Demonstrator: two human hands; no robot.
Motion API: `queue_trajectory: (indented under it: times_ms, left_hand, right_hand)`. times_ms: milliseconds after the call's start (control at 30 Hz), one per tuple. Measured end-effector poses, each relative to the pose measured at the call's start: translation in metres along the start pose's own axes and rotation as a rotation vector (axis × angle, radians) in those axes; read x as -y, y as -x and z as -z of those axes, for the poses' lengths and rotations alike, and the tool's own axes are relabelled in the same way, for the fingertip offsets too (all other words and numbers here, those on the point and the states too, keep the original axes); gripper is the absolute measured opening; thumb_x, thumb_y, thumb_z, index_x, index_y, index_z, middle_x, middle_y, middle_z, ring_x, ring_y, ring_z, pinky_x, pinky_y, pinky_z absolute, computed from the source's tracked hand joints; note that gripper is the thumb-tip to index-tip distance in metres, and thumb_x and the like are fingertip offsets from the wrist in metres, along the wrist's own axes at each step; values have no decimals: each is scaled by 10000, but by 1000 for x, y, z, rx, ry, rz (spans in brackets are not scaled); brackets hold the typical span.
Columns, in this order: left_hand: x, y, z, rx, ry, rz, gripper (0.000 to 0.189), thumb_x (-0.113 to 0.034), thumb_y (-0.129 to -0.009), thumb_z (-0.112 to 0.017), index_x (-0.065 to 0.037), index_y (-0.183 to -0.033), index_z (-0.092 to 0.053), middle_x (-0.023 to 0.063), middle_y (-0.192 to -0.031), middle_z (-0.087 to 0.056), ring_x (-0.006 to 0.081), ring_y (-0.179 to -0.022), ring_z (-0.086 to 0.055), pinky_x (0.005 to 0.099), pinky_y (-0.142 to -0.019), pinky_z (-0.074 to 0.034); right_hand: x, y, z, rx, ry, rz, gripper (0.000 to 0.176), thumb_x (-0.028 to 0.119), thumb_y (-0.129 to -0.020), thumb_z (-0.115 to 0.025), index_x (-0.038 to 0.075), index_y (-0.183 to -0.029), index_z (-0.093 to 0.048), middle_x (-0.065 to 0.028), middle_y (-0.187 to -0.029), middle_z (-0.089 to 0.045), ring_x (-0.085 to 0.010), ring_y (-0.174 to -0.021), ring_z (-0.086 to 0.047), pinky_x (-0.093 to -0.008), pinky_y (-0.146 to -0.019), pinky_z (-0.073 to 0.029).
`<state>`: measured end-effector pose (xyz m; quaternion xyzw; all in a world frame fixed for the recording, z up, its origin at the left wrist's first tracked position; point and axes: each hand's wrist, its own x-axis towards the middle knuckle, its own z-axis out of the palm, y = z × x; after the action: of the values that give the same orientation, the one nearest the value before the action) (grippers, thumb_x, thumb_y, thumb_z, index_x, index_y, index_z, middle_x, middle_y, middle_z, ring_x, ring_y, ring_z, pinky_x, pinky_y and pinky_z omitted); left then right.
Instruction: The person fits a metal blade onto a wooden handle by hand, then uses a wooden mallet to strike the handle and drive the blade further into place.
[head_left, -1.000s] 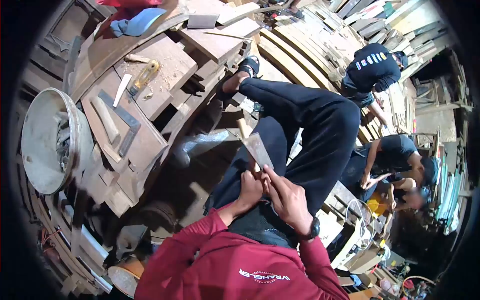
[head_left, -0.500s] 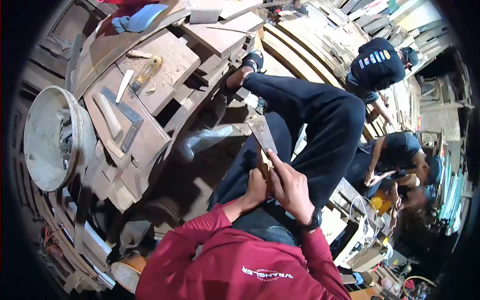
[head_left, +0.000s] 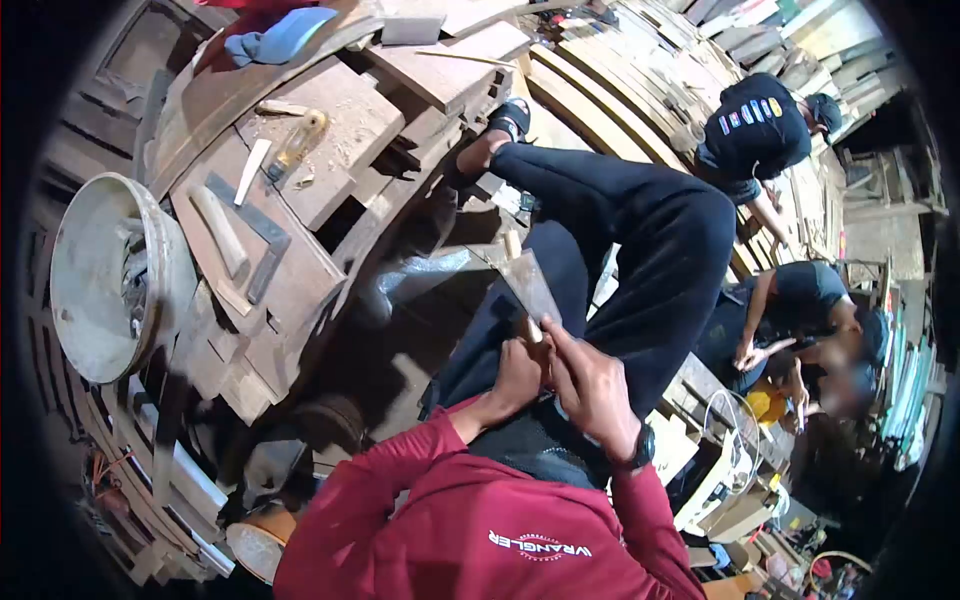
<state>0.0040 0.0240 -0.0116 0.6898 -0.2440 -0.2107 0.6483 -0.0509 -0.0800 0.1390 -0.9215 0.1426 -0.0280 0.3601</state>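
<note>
My right hand [head_left: 598,380], with a black watch at its wrist, is closed around the near end of a flat metal blade [head_left: 530,286]. Its index finger stretches along the blade, and the grip end is hidden. Beside it, my left hand [head_left: 520,375] is wrapped around a narrow wooden piece [head_left: 534,329]. The blade lies across this piece; light wood shows beyond the blade's far end and just above the left fist. Both hands are close together over my lap, nearly touching.
On the wooden bench [head_left: 330,110] at left lie a carpenter's square [head_left: 265,240], a chisel with a yellowish handle [head_left: 298,145], a curved wood piece [head_left: 218,232] and shavings. A white bucket [head_left: 100,275] stands beyond. Co-workers [head_left: 757,125] bend over at right among stacked boards.
The blade has shifted slightly right and down toward me. A wooden end now shows beyond its far edge. Both hands keep their grip.
</note>
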Motion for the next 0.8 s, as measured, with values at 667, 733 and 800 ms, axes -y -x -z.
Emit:
queue_trajectory:
  times_ms: [667, 733, 800]
  left_hand:
    - [-18, -4, 1, 4, 74, 167, 326, -238, -996, -625, 62, -866, -634, 265, -736, -673, 400, -734, -732, 476, -580, -515]
    - [-19, -13, 2, 76, 49, 155, 346, -226, -995, -625, 73, -820, -633, 276, -731, -665, 386, -741, -737, 472, -580, -514]
    - [-8, -11, 0, 40, -30, 220, 304, -224, -1001, -606, 65, -909, -612, 277, -765, -655, 446, -755, -699, 497, -592, -507]
  right_hand:
    - [-1, -5, -2, -9, 23, -66, 549, -14, -917, -599, 82, -1456, -557, -193, -926, -668, -361, -797, -685, -412, -699, -542]
    - [1, -10, 0, -45, 63, -83, 535, -14, -927, -596, 78, -1453, -560, -191, -907, -659, -358, -793, -684, -417, -698, -538]
    - [-1, -3, -3, -60, 31, -60, 538, -20, -925, -593, 77, -1453, -560, -187, -899, -656, -352, -788, -684, -419, -699, -537]
